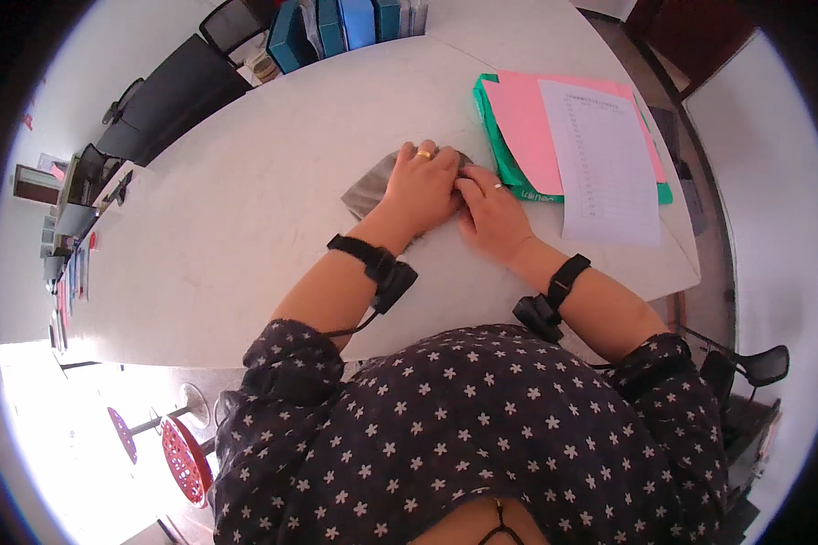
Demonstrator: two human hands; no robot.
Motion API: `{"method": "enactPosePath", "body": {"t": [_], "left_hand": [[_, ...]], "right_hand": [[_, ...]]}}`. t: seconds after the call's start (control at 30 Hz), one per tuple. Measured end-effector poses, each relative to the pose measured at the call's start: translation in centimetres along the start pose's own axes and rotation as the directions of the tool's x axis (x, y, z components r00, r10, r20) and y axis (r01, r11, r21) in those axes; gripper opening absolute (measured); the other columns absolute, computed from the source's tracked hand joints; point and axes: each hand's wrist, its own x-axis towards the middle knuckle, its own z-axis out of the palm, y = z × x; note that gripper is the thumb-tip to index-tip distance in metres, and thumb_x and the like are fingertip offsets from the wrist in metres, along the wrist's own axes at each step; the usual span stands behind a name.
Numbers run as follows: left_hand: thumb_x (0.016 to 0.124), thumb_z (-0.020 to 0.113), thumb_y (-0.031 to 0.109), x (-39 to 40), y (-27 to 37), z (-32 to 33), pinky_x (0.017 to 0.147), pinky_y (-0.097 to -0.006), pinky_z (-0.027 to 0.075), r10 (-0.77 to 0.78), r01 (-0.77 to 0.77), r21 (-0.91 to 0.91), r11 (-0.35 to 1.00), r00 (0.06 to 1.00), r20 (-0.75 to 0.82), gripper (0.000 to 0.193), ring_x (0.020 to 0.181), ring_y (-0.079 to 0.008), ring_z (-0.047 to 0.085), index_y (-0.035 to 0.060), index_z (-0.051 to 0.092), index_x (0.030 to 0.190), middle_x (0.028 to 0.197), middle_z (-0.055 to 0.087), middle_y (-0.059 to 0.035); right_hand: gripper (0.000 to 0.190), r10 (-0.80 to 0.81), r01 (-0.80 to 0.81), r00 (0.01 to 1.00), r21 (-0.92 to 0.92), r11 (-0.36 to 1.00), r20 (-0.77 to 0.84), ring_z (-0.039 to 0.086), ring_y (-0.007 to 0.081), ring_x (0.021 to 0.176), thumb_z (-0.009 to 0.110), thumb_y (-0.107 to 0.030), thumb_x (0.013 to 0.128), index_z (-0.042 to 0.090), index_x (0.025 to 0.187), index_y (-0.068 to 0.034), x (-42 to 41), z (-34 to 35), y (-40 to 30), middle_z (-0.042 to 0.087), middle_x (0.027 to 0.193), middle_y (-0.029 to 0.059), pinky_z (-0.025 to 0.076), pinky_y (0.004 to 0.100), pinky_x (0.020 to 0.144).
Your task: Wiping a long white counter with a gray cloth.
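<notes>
A grey-brown piece of cloth (376, 178), pointed at its left end, lies on the white table. My left hand (426, 180), with a gold ring, covers much of it, its fingers bent over the cloth. At the cloth's right end, my right hand (494, 214) has its thumb and fingers gathered against the edge, close beside the left fingertips. A thin silver-coloured ring is on it. What lies between the two hands is mostly hidden. Each wrist wears a black strap with a small black device.
Right of my hands, a printed paper sheet (603, 163) overlaps pink paper (525, 129) on a green package (492, 136). Several file boxes (330, 27) stand at the far edge. The table (211, 238) curves away left. A red stool (185, 460) stands below at left.
</notes>
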Motion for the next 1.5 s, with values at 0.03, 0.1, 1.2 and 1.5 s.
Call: {"method": "enactPosePath", "body": {"t": [0.03, 0.1, 1.2, 1.5], "left_hand": [[0.075, 0.061, 0.029, 0.4, 0.2, -0.1, 0.093, -0.0426, 0.037, -0.029, 0.03, -0.012, 0.999, 0.998, 0.051, 0.035, 0.103, -0.0264, 0.051, 0.009, 0.059, 0.105, 0.1, 0.057, -0.0044], [0.075, 0.061, 0.029, 0.7, 0.3, 0.0, 0.093, -0.0426, 0.037, -0.038, 0.038, 0.002, 0.999, 0.995, 0.091, 0.036, 0.103, -0.0264, 0.051, 0.0089, 0.059, 0.105, 0.101, 0.056, -0.0046], [0.082, 0.06, 0.039, -5.3, -1.5, -0.4, 0.112, -0.0533, 0.019, 0.011, -0.011, -0.155, 0.988, 1.0, -0.001, 0.057, 0.134, -0.0311, 0.031, 0.0159, 0.048, 0.134, 0.142, 0.038, -0.0109], [0.089, 0.054, 0.042, -16.4, -7.3, -2.9, 0.111, -0.0594, 0.01, -0.482, 0.483, -0.041, 0.874, 0.875, 0.032, 0.062, 0.142, -0.0317, 0.017, 0.0186, 0.035, 0.143, 0.154, 0.016, -0.0117]], "right_hand": [[0.039, -0.007, 0.007, 1.0, -0.003, 1.0, 0.005, 0.051, 0.0345, 0.111, 0.064, -0.006, 0.07, 0.051, 0.107, -0.005, 0.0, 0.0, 0.0, 0.049, 0.12, 0.0147, 0.048, 0.0417, 0.09], [0.039, 0.039, -0.038, 0.999, 0.045, 0.998, -0.018, 0.051, 0.0348, 0.112, 0.064, -0.006, 0.069, 0.051, 0.106, -0.005, 0.0, 0.0, 0.2, 0.049, 0.119, 0.0148, 0.047, 0.0427, 0.092], [0.034, -0.011, 0.009, 1.0, 0.102, 0.995, 0.015, 0.054, 0.0315, 0.107, 0.058, -0.005, 0.078, 0.055, 0.112, -0.003, 0.4, -0.3, 0.5, 0.056, 0.114, 0.013, 0.046, 0.0401, 0.09], [0.031, -0.083, 0.087, 0.995, 0.064, 0.994, -0.055, 0.054, 0.0319, 0.108, 0.059, -0.012, 0.083, 0.056, 0.113, -0.003, 0.4, -0.8, 0.2, 0.053, 0.118, 0.0133, 0.046, 0.0392, 0.09]]}}
